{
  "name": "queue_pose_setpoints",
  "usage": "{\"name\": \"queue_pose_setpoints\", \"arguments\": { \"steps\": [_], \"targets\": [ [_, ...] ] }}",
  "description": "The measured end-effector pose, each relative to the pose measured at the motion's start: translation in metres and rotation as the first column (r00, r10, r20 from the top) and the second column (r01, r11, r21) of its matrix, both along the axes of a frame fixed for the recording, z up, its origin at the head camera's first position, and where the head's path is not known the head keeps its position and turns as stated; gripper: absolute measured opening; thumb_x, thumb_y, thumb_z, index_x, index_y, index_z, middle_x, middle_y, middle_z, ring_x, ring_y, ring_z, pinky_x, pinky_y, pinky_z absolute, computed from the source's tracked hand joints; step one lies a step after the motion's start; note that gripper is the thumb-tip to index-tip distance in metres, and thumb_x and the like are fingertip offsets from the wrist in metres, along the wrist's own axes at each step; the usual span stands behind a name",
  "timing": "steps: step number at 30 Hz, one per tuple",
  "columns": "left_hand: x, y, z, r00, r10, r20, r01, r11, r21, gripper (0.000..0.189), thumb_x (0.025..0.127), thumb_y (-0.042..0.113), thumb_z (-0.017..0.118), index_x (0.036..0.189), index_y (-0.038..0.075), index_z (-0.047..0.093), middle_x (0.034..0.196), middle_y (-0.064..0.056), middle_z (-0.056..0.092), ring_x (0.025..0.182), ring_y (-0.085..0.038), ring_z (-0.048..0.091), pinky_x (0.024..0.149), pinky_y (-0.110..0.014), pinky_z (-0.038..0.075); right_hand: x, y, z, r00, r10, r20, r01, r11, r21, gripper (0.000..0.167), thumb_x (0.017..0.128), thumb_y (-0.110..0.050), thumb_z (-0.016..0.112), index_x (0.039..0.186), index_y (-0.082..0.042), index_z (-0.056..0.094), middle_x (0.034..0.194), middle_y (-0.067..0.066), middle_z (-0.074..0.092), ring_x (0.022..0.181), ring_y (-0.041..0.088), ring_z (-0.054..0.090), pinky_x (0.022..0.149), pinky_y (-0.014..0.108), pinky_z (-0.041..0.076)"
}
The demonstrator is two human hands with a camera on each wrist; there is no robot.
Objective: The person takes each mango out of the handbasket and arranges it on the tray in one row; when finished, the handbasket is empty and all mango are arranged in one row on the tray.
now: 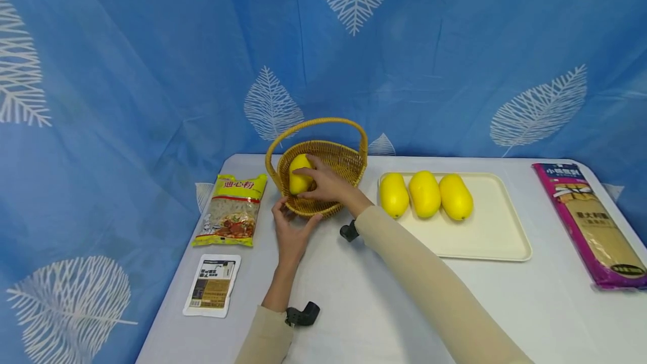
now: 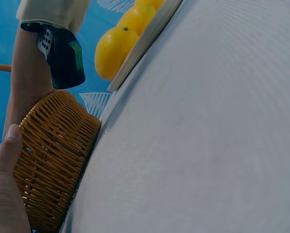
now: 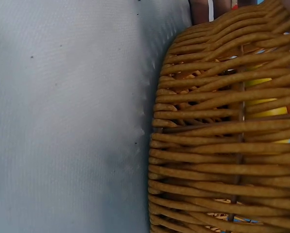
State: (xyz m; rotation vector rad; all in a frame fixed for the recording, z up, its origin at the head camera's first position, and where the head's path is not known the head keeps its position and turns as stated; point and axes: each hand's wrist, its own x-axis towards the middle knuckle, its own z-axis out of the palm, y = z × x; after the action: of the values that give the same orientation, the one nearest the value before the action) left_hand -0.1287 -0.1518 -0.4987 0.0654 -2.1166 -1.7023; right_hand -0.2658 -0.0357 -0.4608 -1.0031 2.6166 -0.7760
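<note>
A wicker basket (image 1: 345, 157) with a tall arched handle stands at the back of the table. Inside its left part, my right hand (image 1: 327, 183) holds a smooth, oblong yellow mango (image 1: 298, 180), thumb and fingers spread around it. My left hand (image 1: 291, 235) grips the basket's front left side. In the left wrist view, the left thumb (image 2: 9, 148) lies against the rim of the woven basket (image 2: 57, 155). The right wrist view is filled mostly by the basket wall (image 3: 222, 160), with bits of yellow showing through the weave.
Right of the basket, three more mangoes (image 1: 424, 194) lie in a row on a cream tray (image 1: 497, 240). To the left are a yellow pasta bag (image 1: 233, 210) and a white pouch (image 1: 212, 285). A purple spaghetti pack (image 1: 591, 223) lies far right. A blue curtain (image 1: 434, 72) hangs behind.
</note>
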Motion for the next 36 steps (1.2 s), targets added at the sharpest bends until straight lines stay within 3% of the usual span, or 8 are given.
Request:
{"name": "queue_pose_setpoints", "arguments": {
  "steps": [6,15,24,36],
  "targets": [
    [0.0008,-0.0001,0.0025,1.0,-0.006,0.014,0.006,1.0,0.006,0.085,0.079,0.012,0.082,0.139,-0.01,0.026,0.139,-0.033,0.035,0.122,-0.05,0.042,0.101,-0.061,0.037,0.0,-0.0004,-0.0015,1.0,0.004,0.021,-0.003,0.999,-0.037,0.058,0.087,-0.043,0.072,0.139,-0.023,0.054,0.162,0.012,0.016,0.136,0.035,0.044,0.107,0.047,0.044],
    [0.003,-0.0013,0.0032,0.999,0.003,0.045,-0.004,1.0,0.015,0.083,0.079,0.015,0.082,0.139,-0.005,0.028,0.14,-0.031,0.036,0.124,-0.046,0.042,0.103,-0.058,0.038,0.0021,-0.0056,-0.0017,0.999,-0.019,0.038,0.021,0.998,-0.061,0.051,0.084,-0.037,0.077,0.13,-0.022,0.058,0.156,0.011,0.024,0.126,0.031,0.053,0.103,0.043,0.047],
    [0.002,-0.0003,0.0026,0.999,0.006,0.051,-0.007,1.0,0.01,0.084,0.079,0.016,0.083,0.14,-0.005,0.027,0.141,-0.029,0.036,0.125,-0.045,0.042,0.103,-0.058,0.037,0.0032,-0.0055,-0.0022,0.999,0.045,-0.019,-0.045,0.999,-0.001,0.053,0.087,-0.035,0.075,0.136,-0.025,0.058,0.159,0.013,0.019,0.137,0.032,0.043,0.105,0.042,0.046],
    [0.0021,0.0001,0.0022,0.999,0.004,0.038,-0.004,1.0,0.005,0.084,0.079,0.015,0.083,0.139,-0.006,0.027,0.14,-0.03,0.037,0.124,-0.047,0.042,0.103,-0.058,0.037,0.0033,-0.0043,-0.0025,0.998,0.04,-0.046,-0.042,0.999,-0.025,0.051,0.084,-0.033,0.078,0.131,-0.021,0.061,0.157,0.014,0.022,0.137,0.032,0.042,0.106,0.042,0.046]
  ]
}}
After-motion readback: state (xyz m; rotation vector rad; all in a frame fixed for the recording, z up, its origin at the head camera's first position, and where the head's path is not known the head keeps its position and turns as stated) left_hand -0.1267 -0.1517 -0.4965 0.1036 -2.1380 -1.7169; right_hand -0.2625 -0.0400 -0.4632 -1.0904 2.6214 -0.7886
